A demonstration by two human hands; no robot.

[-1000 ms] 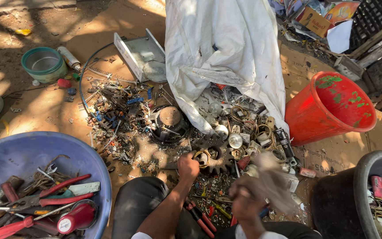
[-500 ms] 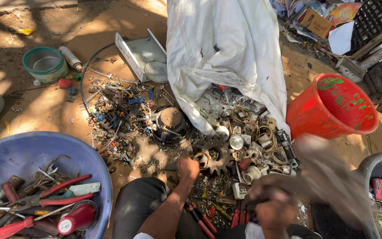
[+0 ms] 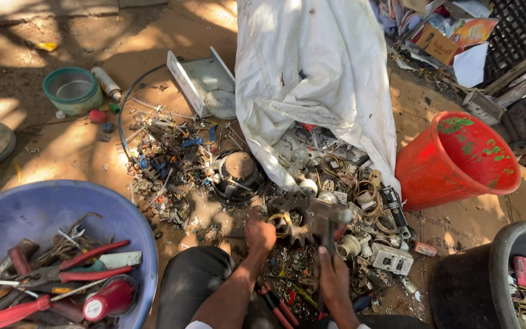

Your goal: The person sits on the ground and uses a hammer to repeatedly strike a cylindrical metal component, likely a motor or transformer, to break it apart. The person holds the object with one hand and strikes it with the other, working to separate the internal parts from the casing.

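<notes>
Right now I judge I am mid-strike: my right hand (image 3: 336, 277) is clamped on the handle of a grey metal hammer (image 3: 326, 220), while my left hand (image 3: 260, 234) is closed, pinning a toothed brown scrap-metal piece (image 3: 293, 220) on the ground amid the heap of mixed scrap metal parts (image 3: 348, 183). The next blow calls for aim well off the left fingers. Top right lies an orange printed cardboard box (image 3: 434, 41) beside a white paper sheet (image 3: 470, 64), above the tilted red plastic bucket (image 3: 452, 161)

Single head-worn view, steeply downward and near, over ground (image 3: 153, 55) strewn with scrap (image 3: 171, 164).
</notes>
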